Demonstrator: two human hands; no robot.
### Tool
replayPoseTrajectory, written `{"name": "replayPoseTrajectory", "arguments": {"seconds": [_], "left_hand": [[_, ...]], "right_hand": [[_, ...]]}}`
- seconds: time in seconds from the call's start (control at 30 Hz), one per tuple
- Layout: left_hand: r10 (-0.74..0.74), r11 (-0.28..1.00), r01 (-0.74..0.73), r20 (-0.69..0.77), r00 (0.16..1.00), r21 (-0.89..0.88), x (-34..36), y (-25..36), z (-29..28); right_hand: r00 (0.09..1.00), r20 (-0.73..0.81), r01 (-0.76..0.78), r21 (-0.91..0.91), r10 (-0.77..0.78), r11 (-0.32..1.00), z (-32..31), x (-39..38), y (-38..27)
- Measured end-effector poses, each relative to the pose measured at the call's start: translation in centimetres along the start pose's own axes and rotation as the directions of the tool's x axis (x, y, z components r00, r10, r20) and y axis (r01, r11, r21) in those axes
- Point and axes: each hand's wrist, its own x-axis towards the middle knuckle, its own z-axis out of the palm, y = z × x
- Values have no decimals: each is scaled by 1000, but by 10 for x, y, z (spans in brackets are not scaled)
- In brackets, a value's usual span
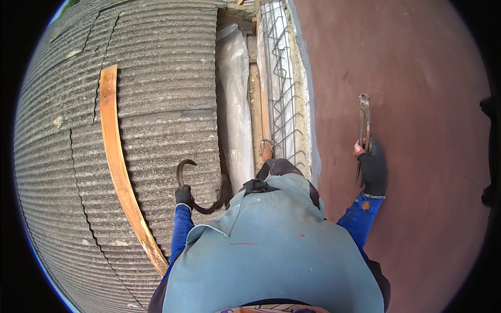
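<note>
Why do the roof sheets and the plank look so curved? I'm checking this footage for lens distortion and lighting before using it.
Head view: fisheye bending bows the wooden plank and the corrugated sheets toward the black circular rim; light is soft and even, with no hard shadows or glare; the pincers in the right hand and the curved bar in the left hand stay sharp.

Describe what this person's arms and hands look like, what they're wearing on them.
Both arms are in bright blue long sleeves. The right sleeve has a ragged tear near the wrist. The left sleeve looks whole. Each hand wears a black glove: the left hand is fully covered as far as can be seen, while on the right hand a bare fingertip shows at the glove's upper edge.
</note>
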Motion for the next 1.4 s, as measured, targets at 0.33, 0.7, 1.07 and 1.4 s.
{"name": "replayPoseTrajectory", "arguments": {"seconds": [0.33,0.7,1.07,1.4], "left_hand": [[135,985,-143,90,987,100,14,106,62],[241,933,-292,236,941,211,27,174,117],[148,921,-228,255,955,317,93,236,180],[171,913,-240,224,959,329,101,334,247]], "right_hand": [[988,0,-156,30,156,987,-3,7,-11],[956,-57,-281,83,286,956,0,11,-18],[957,-15,-287,64,289,956,12,69,-43],[996,84,-14,18,13,1000,47,342,-142]]}}
